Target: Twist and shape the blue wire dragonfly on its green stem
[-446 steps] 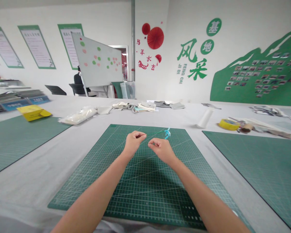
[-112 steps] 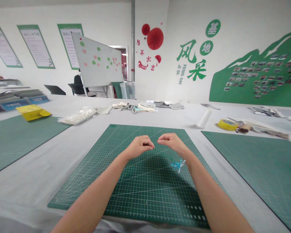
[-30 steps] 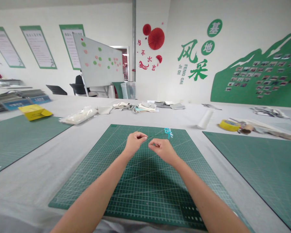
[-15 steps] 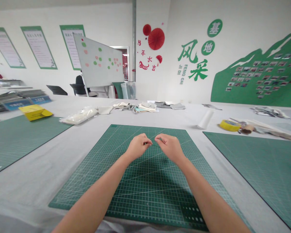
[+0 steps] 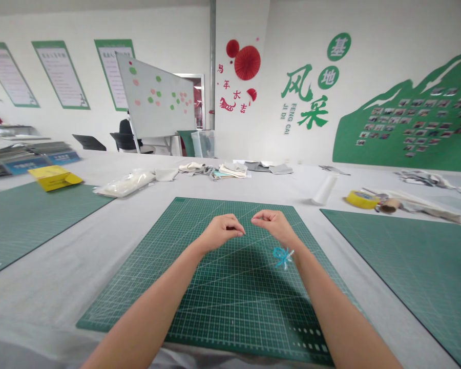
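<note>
Both my hands are held over the middle of a green gridded cutting mat (image 5: 211, 287). My left hand (image 5: 221, 231) is closed in a pinch, its fingertips pointing right. A small gap separates it from my right hand (image 5: 273, 224), whose thumb and fingers are also pinched together. What either pinch holds is too fine to make out. Just left of my right wrist shows a small bright blue ornament (image 5: 282, 256) with pale, bead-like strips. Whether it lies on the mat or hangs above it I cannot tell.
Other green mats lie left (image 5: 42, 220) and right (image 5: 407, 256). Farther back are a yellow folded card (image 5: 55, 177), a clear plastic packet (image 5: 126, 183), fabric scraps (image 5: 230, 170), a white roll (image 5: 325, 189) and a yellow tape roll (image 5: 362, 199).
My hands have moved slightly apart, the right one rightward and the left one a little lower. The blue ornament beside my right wrist has come into sight.
</note>
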`<state>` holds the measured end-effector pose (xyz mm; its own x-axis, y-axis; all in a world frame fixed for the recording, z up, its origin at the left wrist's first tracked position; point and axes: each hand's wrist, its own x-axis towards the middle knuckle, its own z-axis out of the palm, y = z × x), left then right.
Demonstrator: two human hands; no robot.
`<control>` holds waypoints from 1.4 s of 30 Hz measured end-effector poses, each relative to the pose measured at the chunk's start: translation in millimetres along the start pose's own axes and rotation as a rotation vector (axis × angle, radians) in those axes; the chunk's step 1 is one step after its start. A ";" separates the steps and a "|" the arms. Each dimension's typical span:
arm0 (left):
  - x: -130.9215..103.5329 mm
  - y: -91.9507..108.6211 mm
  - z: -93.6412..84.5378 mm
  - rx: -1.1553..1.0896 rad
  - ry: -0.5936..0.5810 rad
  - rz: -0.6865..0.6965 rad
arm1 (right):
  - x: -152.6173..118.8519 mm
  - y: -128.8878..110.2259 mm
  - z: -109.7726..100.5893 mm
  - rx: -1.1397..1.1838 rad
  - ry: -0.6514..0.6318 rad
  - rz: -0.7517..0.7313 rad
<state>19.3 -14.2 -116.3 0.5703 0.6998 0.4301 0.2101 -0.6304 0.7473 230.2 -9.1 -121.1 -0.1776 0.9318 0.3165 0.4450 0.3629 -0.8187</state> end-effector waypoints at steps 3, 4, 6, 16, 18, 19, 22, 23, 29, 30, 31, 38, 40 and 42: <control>0.8 -0.1 -1.6 -0.075 0.031 -0.026 | 3.2 8.6 3.9 0.068 -0.028 0.056; 1.0 -1.2 -1.8 -0.096 0.056 -0.043 | 4.0 11.0 6.4 0.083 -0.025 0.066; 1.5 -4.5 -1.7 -0.139 0.134 -0.093 | 4.8 13.9 12.6 0.104 0.002 0.061; 4.4 -18.8 -0.1 -0.286 0.428 -0.277 | -6.4 -8.8 39.6 -0.166 -0.023 -0.059; 4.0 -19.9 -0.2 -0.255 0.452 -0.282 | -9.6 -15.0 42.3 -0.192 -0.030 -0.095; 3.8 -20.4 -0.4 -0.236 0.462 -0.285 | -11.2 -18.0 43.3 -0.201 -0.032 -0.112; 3.7 -21.9 -0.8 -0.168 0.474 -0.287 | -15.5 -26.2 44.4 -0.217 -0.039 -0.158; 3.9 -22.5 -1.0 -0.141 0.474 -0.284 | -16.6 -28.6 44.2 -0.222 -0.039 -0.173; 3.8 -23.3 -0.2 0.101 0.449 -0.213 | -20.6 -36.9 40.6 -0.274 -0.013 -0.245; 3.2 -22.4 0.3 0.154 0.438 -0.195 | -20.9 -37.4 40.2 -0.279 -0.007 -0.257; 2.6 -21.2 0.9 0.204 0.423 -0.176 | -21.2 -37.9 39.8 -0.283 0.002 -0.269; 0.0 -14.0 4.4 0.386 0.285 -0.073 | -21.6 -38.9 33.5 -0.333 0.121 -0.281; -0.2 -12.9 4.5 0.398 0.236 -0.060 | -20.8 -38.2 29.7 -0.356 0.159 -0.273; -0.7 -12.0 4.4 0.408 0.189 -0.046 | -19.4 -36.9 25.6 -0.382 0.177 -0.261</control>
<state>19.9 -8.5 -127.7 0.4055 0.7556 0.5144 0.5491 -0.6512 0.5238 194.7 -40.7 -109.4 -0.1891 0.7843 0.5908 0.7016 0.5288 -0.4775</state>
